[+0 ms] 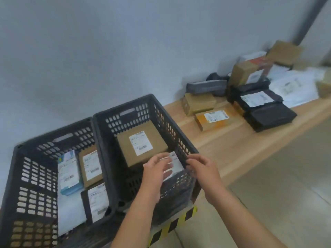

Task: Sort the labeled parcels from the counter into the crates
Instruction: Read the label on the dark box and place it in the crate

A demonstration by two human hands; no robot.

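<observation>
Wall (107,51): plain grey, behind everything. Floor (286,176): pale, lower right.

Counter (232,145): light wood, runs along the wall from the crates to the far right edge of view.

Crates: two dark slotted ones side by side, walls touching, at the counter's left end.

Left crate (32,158) holds four items:
- white bag (71,212) lying flat near the front
- blue-edged parcel (69,173), label up
- brown box (90,167) just beside it, label up
- dark parcel (97,201) against the right wall, white label up

Right crate (125,111) holds two items:
- labelled box (141,142), brown, toward the back
- small parcel (176,165) at the near right corner, just in front of that box, tilted with its white label up

Pile (250,87) of unsorted parcels on the counter, well apart from the crates:
- grey parcel (206,87) at the back
- orange box (215,119) with label, nearest the counter edge
- black bags (268,115) stacked to its right, the upper one labelled
- white mailers (293,86) and more brown boxes further right, blurred

Left hand (157,167): reaches into the right crate. Its fingers are fairly straight and spread, lying across the small parcel's label face. Motion blur here, and no curl round the parcel is visible.

Right hand (202,167): at the right crate's rim beside the parcel's right edge. Fingers are loosely bent, with thumb and forefinger tips pointing at the parcel. Cannot tell whether they touch or pinch it.

Tape (172,224): yellow-black striped strip below the right crate's near corner.
</observation>
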